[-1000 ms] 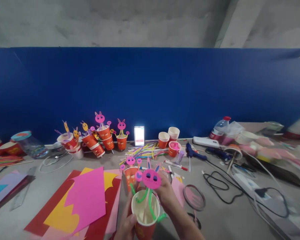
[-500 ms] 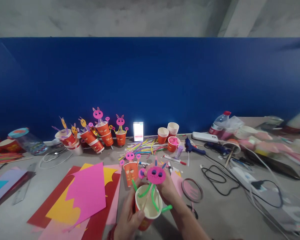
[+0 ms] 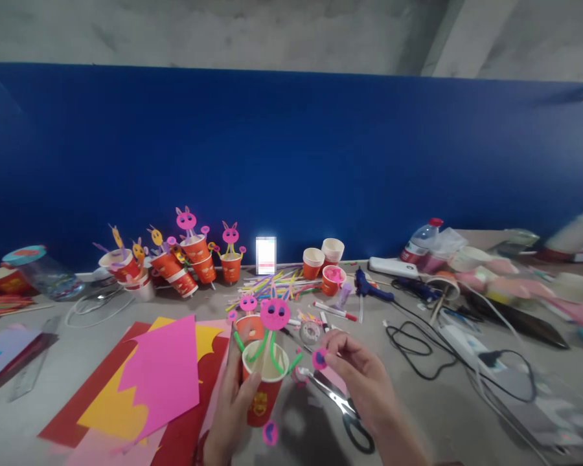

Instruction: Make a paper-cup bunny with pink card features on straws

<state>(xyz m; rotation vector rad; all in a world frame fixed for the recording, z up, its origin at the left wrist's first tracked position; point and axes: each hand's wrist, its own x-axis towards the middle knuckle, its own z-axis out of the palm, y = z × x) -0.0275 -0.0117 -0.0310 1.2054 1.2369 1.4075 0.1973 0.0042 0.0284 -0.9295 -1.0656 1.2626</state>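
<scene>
My left hand (image 3: 230,395) is wrapped around a red paper cup (image 3: 267,398), tilted slightly. A pink paper bunny head (image 3: 274,313) with dark blue eyes stands up from the cup, and green pipe cleaners (image 3: 295,362) stick out at its sides. To the right of the cup, my right hand (image 3: 357,369) pinches a small pink paper disc (image 3: 319,359) with a blue heart on it. A similar disc (image 3: 270,433) shows just below the cup. Scissors (image 3: 337,398) with dark handles lie between the cup and my right hand. Behind the cup stands another bunny cup (image 3: 249,327).
Pink, yellow and red paper sheets (image 3: 168,372) lie at left. Finished-looking animal cups (image 3: 230,266) line the back, beside loose pipe cleaners (image 3: 272,289) and a lit phone (image 3: 265,255). A roll of tape (image 3: 311,331), a blue glue gun (image 3: 372,288), cables (image 3: 412,343) and a power strip (image 3: 471,349) are at right.
My right hand has moved from behind the cup out to the right, with the disc in its fingers. My left hand has shifted the cup left and tipped it more upright.
</scene>
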